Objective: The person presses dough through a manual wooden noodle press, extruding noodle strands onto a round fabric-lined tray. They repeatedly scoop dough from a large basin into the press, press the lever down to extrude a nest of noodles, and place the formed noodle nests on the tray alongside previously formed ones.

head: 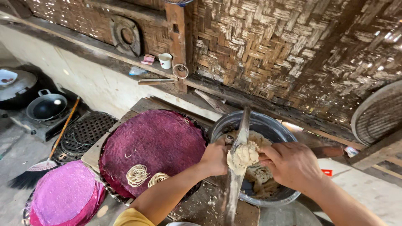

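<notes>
Over the grey metal bowl (274,125), the left hand (215,158) and right hand (293,164) press curled fingers around a pale dough lump (243,157) on a wooden paddle (234,184)

Daylight specks through woven wall (293,46); soft shadows, edges distorted.

Both bare forearms reaching forward, left hand (215,157) curled, right hand (292,164) cupped beside it, fingers pinching, wrists bent inward.

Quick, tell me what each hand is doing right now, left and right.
Left hand: closed on the wooden paddle, against the dough lump.
Right hand: fingers pressed on the dough lump over the metal bowl.
</notes>
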